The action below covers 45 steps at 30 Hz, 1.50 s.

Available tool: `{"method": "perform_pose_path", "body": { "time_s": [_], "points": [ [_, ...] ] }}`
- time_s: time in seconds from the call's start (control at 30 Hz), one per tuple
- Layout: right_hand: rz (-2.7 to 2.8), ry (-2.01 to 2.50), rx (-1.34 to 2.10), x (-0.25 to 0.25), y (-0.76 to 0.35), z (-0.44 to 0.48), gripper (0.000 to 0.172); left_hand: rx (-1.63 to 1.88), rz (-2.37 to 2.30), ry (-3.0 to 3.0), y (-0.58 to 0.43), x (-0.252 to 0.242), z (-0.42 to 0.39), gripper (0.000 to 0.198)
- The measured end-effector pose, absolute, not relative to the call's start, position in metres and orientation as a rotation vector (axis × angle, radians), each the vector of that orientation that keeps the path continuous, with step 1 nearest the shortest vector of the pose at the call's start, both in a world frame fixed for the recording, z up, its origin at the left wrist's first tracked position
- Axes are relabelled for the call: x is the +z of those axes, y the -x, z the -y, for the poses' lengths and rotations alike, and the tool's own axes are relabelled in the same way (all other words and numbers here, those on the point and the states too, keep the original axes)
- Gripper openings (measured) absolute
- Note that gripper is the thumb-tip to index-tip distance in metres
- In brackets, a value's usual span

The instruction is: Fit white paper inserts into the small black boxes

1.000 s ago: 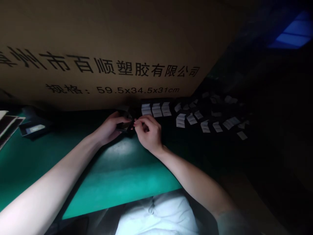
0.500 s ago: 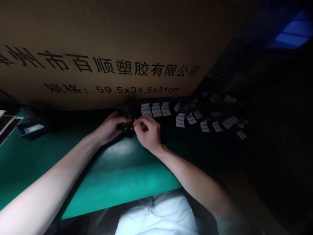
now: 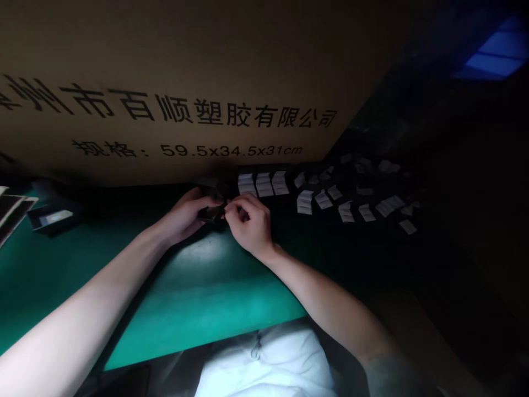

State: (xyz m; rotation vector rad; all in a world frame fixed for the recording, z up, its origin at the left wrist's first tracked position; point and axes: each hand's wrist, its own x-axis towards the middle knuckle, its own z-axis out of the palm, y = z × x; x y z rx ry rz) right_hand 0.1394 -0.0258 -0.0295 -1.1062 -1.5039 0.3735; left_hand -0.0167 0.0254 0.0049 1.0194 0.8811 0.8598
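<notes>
My left hand [image 3: 189,214] is closed around a small dark box-like piece [image 3: 212,212], thumb lying along its top. At the right end of that piece, my right hand [image 3: 249,221] is pinched, its thumb and forefinger pressed together. Whatever sits between those fingertips is too small and dark to make out. Both hands meet just above the green tabletop [image 3: 198,309], close to the cardboard carton. Shadow hides most of the dark piece's detail.
A large printed cardboard carton [image 3: 215,66] rises behind the hands. Several folded white paper slips [image 3: 305,203] lie to the right. An open dark box [image 3: 52,218] stands at left, beside stacked dark flat pieces with pale edges [image 3: 14,215]. The table's front edge runs above my lap.
Both hands hold nearly the same pose at the dark piece. The view has shifted very slightly; nothing else has visibly moved.
</notes>
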Motion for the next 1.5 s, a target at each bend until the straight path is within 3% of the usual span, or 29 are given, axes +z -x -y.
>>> {"method": "perform_pose_path", "body": {
  "time_s": [0.2, 0.5, 0.93, 1.1, 1.2, 1.37, 1.5],
  "points": [
    [1.600, 1.171, 0.340, -0.032, -0.144, 0.021, 0.012, 0.872, -0.898, -0.969, 0.017, 0.003, -0.026, 0.010],
    [1.813, 1.228, 0.227, -0.041, -0.168, 0.005, 0.024, 0.857, -0.828, -0.843, 0.017, 0.008, -0.025, 0.026],
    [2.043, 1.210, 0.120, -0.034, -0.179, 0.005, 0.027, 0.875, -0.813, -0.780, 0.014, 0.010, -0.023, 0.022],
    [1.765, 1.172, 0.217, -0.036, -0.172, 0.004, 0.019, 0.900, -0.816, -0.738, 0.011, 0.013, -0.023, 0.022],
    [1.529, 1.224, 0.420, -0.037, -0.171, 0.000, 0.012, 0.883, -0.785, -0.768, 0.013, 0.010, -0.024, 0.036],
    [1.315, 1.277, 1.024, -0.034, -0.176, -0.009, 0.015, 0.866, -0.751, -0.857, 0.016, 0.005, -0.026, 0.061],
    [1.257, 1.238, 1.030, -0.031, -0.180, -0.010, 0.011, 0.845, -0.763, -0.916, 0.017, 0.004, -0.025, 0.071]
  ]
}}
